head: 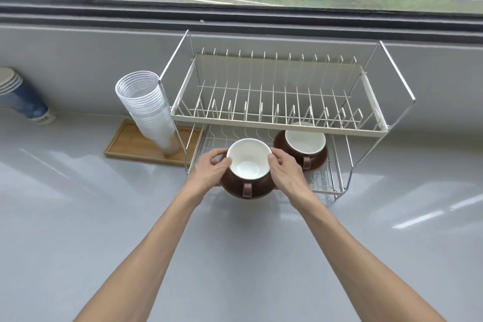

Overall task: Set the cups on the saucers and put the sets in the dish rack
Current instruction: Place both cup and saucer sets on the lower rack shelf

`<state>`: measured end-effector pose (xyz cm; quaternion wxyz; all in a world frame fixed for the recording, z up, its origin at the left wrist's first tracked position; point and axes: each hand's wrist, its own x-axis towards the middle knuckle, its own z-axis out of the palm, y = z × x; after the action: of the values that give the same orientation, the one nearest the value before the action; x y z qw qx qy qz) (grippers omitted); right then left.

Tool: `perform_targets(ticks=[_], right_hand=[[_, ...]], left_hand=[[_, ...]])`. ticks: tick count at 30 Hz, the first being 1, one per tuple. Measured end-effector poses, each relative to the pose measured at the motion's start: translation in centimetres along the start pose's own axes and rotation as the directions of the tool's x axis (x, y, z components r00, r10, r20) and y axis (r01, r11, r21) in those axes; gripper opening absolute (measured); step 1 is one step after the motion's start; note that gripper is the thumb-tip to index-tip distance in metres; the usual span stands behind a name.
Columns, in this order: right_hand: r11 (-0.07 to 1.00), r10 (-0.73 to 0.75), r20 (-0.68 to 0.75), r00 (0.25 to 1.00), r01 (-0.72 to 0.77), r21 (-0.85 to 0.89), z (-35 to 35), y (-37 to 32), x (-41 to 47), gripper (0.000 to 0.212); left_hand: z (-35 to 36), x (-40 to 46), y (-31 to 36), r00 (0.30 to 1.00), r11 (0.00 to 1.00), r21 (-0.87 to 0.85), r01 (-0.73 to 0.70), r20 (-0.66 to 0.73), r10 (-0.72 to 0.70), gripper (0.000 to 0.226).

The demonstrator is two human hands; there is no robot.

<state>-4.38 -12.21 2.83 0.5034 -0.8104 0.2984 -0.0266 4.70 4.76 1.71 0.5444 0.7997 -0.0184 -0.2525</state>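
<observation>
Two hands carry second set at front edge of dish rack (pixel 279 123) lower tier. Left hand (pixel 209 171) and right hand (pixel 283 168) grip cup (pixel 248 162) and saucer (pixel 236 192) from opposite sides, fingers curled closed around them. First set (pixel 304 149) already seated on lower tier, right of held set, just beside it. Advice: keep saucer level, slide under upper tier without striking it, land clear of first set's rim, release only once wires bear weight.
</observation>
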Motion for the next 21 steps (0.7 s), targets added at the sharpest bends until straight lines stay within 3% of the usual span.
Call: perform_targets(ticks=[14,21], right_hand=[[0.994,0.109,-0.017,0.994,-0.109,-0.021,3.3,-1.8,7.3,0.038],[0.99,0.138,0.018,0.99,-0.138,-0.011,4.1,-1.7,8.2,0.03]], left_hand=[[-1.2,8.2,1.1,0.997,0.999,0.015,0.049,-0.065,-0.047,0.04],[-1.3,9.1,0.9,0.995,0.997,0.011,0.073,-0.073,-0.072,0.031]])
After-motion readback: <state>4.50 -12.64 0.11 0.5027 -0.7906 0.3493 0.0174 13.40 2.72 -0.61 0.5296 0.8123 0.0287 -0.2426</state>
